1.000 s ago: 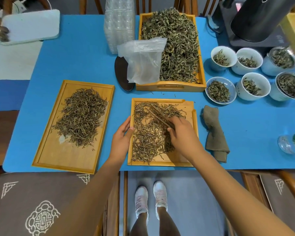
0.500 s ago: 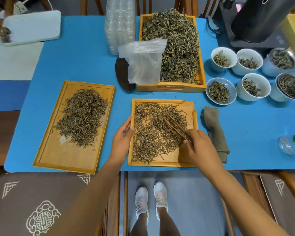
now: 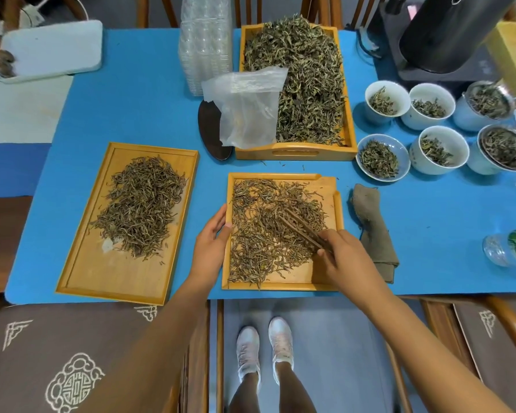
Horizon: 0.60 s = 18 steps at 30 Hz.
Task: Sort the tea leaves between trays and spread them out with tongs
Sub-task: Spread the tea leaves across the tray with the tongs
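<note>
Right hand (image 3: 344, 257): shifted from mid-tray toward the right side of the small tray (image 3: 329, 186); tongs (image 3: 303, 228): dragged with it, tips now over the centre-right leaves; tea leaves (image 3: 268, 234): spread further right across the tray floor, upper right corner more covered.

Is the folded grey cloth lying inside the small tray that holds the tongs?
No, the folded grey cloth lies on the blue mat to the right of the small tray, outside its rim.
</note>
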Tool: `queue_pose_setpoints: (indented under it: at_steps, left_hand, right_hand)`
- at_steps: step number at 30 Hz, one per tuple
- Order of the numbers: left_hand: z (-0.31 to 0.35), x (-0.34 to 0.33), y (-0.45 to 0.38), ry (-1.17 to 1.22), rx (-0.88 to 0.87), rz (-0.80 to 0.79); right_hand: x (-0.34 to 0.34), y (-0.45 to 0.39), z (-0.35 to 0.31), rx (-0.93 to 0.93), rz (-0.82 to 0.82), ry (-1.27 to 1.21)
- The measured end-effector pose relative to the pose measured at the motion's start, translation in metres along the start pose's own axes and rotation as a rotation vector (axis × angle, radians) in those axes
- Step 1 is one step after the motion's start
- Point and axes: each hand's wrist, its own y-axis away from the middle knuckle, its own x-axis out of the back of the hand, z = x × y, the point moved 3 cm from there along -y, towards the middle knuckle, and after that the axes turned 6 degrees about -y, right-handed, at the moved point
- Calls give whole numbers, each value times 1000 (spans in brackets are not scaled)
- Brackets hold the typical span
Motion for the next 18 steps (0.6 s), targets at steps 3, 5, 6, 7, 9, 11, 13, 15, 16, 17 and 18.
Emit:
queue_pose_setpoints:
  at_steps: [3,5,6,7,9,11,13,15,16,17,18]
  left_hand:
    - [0,0,1,4,-8,-9]
    - [1,0,1,7,-8,-14]
    - [1,1,1,7,-8,-15]
    - [1,0,1,3,-9,-16]
    - [1,0,2,-5,-10,-18]
    - [2,0,2,-1,-7,-17]
    - [2,0,2,-3,-9,-14]
    - [2,0,2,-4,-12,-13]
    - [2,0,1,-1,-11,-13]
    - [2,0,1,1,-10,-13]
    - [2,0,2,3,-8,-13]
  right_hand:
    - [4,5,3,1,18,-5]
    - [5,9,6,3,-12,-28]
    - [6,12,8,8,-20,-30]
    - [7,15,10,14,-28,-23]
    - [9,22,15,25,-54,-5]
    - [10,29,20,34,-69,-11]
    - [11,37,24,36,-69,-5]
    - [11,45,28,42,-88,3]
    - [10,48,29,48,-102,7]
    - [10,51,30,52,-116,14]
    - [10,53,31,57,-122,17]
